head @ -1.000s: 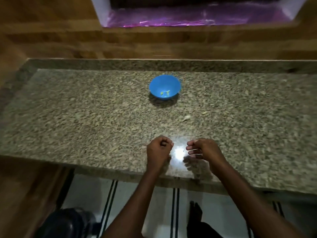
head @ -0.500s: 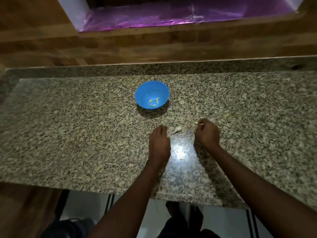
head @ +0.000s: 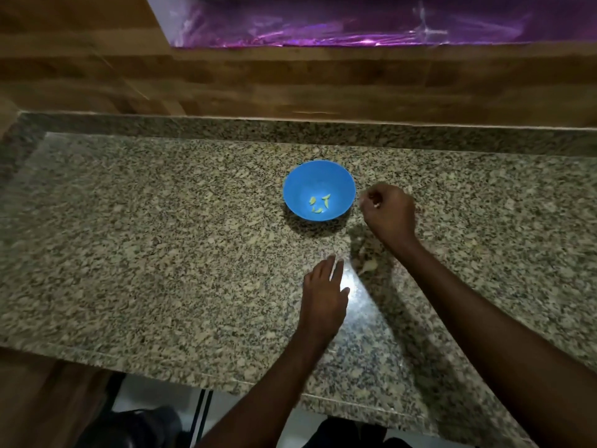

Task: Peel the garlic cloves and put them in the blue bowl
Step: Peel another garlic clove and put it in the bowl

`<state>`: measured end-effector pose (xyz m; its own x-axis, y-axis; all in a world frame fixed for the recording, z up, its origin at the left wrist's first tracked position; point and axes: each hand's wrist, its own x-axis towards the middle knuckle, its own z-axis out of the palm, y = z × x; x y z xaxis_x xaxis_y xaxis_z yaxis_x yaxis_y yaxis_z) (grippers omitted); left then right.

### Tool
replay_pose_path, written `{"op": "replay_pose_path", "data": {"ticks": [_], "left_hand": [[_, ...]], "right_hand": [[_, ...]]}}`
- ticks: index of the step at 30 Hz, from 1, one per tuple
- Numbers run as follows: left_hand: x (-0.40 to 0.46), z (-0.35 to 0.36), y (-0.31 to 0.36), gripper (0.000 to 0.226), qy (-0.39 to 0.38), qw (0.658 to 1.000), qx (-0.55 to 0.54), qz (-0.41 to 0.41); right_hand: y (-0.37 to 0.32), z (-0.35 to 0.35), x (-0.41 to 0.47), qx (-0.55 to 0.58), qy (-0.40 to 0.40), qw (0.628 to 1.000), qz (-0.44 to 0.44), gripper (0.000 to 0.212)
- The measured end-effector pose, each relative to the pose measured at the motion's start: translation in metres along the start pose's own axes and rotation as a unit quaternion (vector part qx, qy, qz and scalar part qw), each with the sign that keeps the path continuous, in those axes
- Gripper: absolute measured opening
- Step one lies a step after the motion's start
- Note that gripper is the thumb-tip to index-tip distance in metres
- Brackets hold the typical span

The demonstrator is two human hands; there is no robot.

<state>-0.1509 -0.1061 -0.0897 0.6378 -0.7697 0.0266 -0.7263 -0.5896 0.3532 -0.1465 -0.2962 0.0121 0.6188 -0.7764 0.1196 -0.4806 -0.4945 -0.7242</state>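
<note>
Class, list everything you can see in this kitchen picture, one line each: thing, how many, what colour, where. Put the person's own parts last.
blue bowl: one, blue, on the counter, middle.
peeled garlic cloves: about four, pale yellow-green, inside the bowl.
garlic clove: one, pale, on the counter between the arms, near the left fingertips.
counter: one, speckled granite, fills the middle.
wooden wall: brown, behind the counter.
purple sheet: one, purple, top edge.
left hand: fingers straight, over the counter.
right hand: curled round something small and pale, right of the bowl.
</note>
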Motion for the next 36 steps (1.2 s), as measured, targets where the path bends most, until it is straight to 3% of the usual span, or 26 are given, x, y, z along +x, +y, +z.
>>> {"op": "replay_pose_path", "data": {"ticks": [7, 11, 15, 18, 21, 23, 28, 33, 36], "left_hand": [[0.0, 0.0, -0.006, 0.051, 0.011, 1.0, -0.009, 0.013], [0.002, -0.002, -0.009, 0.051, 0.014, 0.998, -0.059, 0.013], [0.018, -0.007, -0.01, 0.05, 0.024, 0.99, -0.137, -0.018], [0.032, -0.01, 0.0, 0.057, 0.013, 0.98, -0.199, -0.002], [0.043, -0.009, 0.019, 0.044, -0.036, 0.983, -0.181, 0.0], [0.046, -0.007, 0.03, 0.023, -0.029, 0.983, -0.178, -0.014], [0.041, -0.01, 0.047, 0.007, -0.026, 0.923, -0.355, -0.146], [0.03, -0.017, 0.066, 0.01, -0.085, 0.825, -0.518, -0.208], [0.025, -0.02, 0.077, 0.011, -0.105, 0.798, -0.551, -0.22]], "right_hand": [[-0.054, 0.044, 0.035, 0.008, -0.097, 0.995, -0.014, 0.006], [-0.031, 0.032, 0.012, 0.014, -0.063, 0.998, -0.002, 0.004], [0.024, 0.01, -0.029, 0.003, -0.05, 0.996, 0.073, 0.018], [0.061, -0.003, -0.054, -0.009, -0.061, 0.987, 0.148, 0.013], [0.079, -0.01, -0.072, -0.008, -0.089, 0.976, 0.2, 0.01], [0.079, -0.011, -0.079, 0.061, -0.11, 0.961, 0.247, 0.011], [0.072, -0.023, -0.086, 0.262, -0.141, 0.896, 0.329, 0.011], [0.084, -0.052, -0.09, 0.336, -0.185, 0.862, 0.333, 0.016], [0.093, -0.064, -0.093, 0.358, -0.196, 0.853, 0.326, 0.018]]}}
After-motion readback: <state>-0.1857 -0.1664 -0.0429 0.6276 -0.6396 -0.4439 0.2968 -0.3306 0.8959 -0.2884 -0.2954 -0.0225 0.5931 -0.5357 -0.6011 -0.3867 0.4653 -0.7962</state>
